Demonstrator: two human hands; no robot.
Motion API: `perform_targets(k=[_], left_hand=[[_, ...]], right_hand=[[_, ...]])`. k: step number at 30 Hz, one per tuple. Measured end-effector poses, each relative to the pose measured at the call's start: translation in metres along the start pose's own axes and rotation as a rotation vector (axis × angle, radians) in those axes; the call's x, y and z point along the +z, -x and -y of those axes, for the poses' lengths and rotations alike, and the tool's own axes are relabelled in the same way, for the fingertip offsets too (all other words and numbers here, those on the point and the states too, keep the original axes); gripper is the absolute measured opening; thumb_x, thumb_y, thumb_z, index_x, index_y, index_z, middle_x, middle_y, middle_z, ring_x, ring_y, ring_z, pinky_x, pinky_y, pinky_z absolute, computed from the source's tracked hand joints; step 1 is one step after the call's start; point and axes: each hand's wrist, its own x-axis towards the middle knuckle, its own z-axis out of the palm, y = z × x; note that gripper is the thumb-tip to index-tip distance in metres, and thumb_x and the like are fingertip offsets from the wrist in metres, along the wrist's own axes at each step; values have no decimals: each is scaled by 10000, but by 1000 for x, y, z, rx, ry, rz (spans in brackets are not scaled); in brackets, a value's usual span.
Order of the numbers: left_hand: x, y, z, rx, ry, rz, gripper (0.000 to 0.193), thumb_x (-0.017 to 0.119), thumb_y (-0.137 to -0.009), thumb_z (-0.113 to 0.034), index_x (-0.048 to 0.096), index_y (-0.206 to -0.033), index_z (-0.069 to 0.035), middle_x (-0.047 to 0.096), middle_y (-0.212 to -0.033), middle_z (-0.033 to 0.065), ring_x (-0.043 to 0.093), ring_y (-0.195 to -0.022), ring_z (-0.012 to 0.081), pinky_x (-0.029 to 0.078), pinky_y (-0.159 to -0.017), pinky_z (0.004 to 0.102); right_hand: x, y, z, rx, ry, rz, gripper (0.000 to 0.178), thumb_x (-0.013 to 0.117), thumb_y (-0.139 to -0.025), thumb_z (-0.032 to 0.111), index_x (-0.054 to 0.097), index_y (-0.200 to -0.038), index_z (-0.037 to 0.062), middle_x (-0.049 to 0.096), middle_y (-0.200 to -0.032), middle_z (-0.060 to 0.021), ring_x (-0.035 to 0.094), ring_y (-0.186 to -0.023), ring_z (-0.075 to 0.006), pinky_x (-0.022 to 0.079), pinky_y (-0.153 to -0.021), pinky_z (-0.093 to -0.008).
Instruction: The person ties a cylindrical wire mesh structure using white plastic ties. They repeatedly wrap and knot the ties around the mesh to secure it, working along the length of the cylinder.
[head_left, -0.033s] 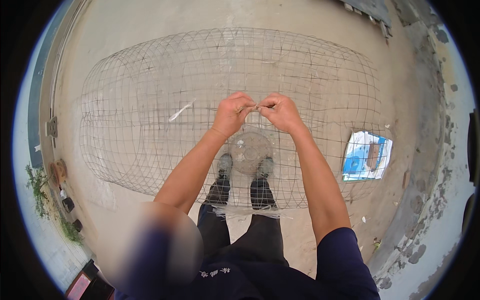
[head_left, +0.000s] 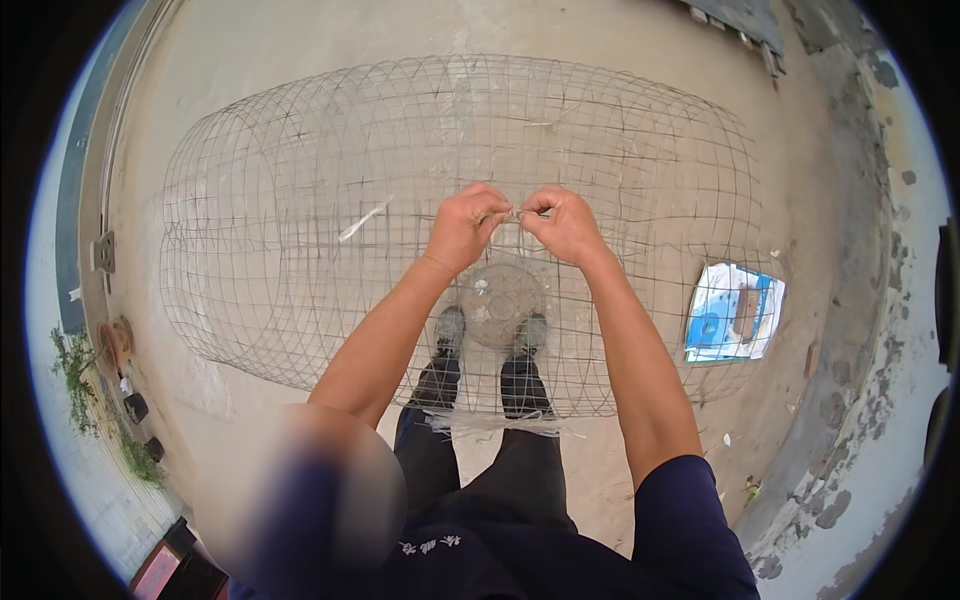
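A large tube-like roll of wire mesh [head_left: 600, 160] lies across the ground before me, its upper side at my hands. My left hand [head_left: 467, 225] is closed in a pinch at the middle of the mesh. Close beside it, my right hand [head_left: 562, 226] is pinched too, the fingertips nearly meeting. Between them is a thin strand [head_left: 516, 213] at the mesh wires; its exact kind is too small to make out. A bundle of pale thin strands [head_left: 490, 422] lies across the near mesh edge, in front of my legs.
Under the mesh, a round flat disc [head_left: 500, 305] lies by my shoes. A white strip [head_left: 365, 219] shows at the left. Blue-and-white sheets [head_left: 712, 325] with a brick [head_left: 746, 312] on them lie right. Potted plants [head_left: 75, 385] stand far left; a stained wall [head_left: 880, 420] runs along the right.
The fingers of my right hand have shifted and curled slightly at the strand. My left hand and the mesh have hardly moved.
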Motion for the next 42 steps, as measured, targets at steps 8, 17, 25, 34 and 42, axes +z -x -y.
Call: perform_targets(k=[8, 17, 25, 34, 42], left_hand=[[-8, -7, 9, -190, 142, -28, 114, 753, -865, 90, 725, -930, 0, 675, -997, 81, 695, -857, 194, 577, -747, 305], [-15, -34, 1, -264, -260, 35, 129, 773, -834, 43, 663, -778, 5, 635, -904, 119, 638, -752, 273, 514, -661, 391], [-17, -38, -27, -317, -83, 142, 97, 769, -880, -44, 677, -873, -14, 685, -917, 107, 669, -793, 263, 537, -714, 385], [-20, -40, -9, -261, 54, 469, 51, 786, -881, -72, 749, -915, -65, 726, -900, 84, 674, -786, 223, 552, -738, 362], [-17, -50, -21, -116, -262, 505, 66, 793, -848, -95, 792, -913, -106, 722, -923, 58, 692, -915, 280, 575, -799, 417]], right_hand=[[-8, 19, 20, -444, 491, -127, 174, 726, -856, 161, 716, -715, 61, 661, -893, -63, 598, -942, -270, 485, -900, -415], [-8, 56, 13, -613, 854, -32, 100, 737, -747, 126, 706, -671, 70, 592, -851, -46, 543, -968, -251, 420, -984, -371], [-17, 66, 17, -487, 637, -23, 106, 720, -795, 65, 655, -718, 31, 576, -870, -73, 544, -910, -266, 490, -827, -387], [-22, 35, 7, -82, 103, -243, 161, 722, -915, 95, 688, -810, -22, 681, -935, -142, 656, -741, -290, 527, -673, -394], [-35, -1, 50, -159, 367, -407, 166, 776, -908, 200, 774, -835, 50, 743, -902, -94, 693, -745, -333, 544, -676, -430]])
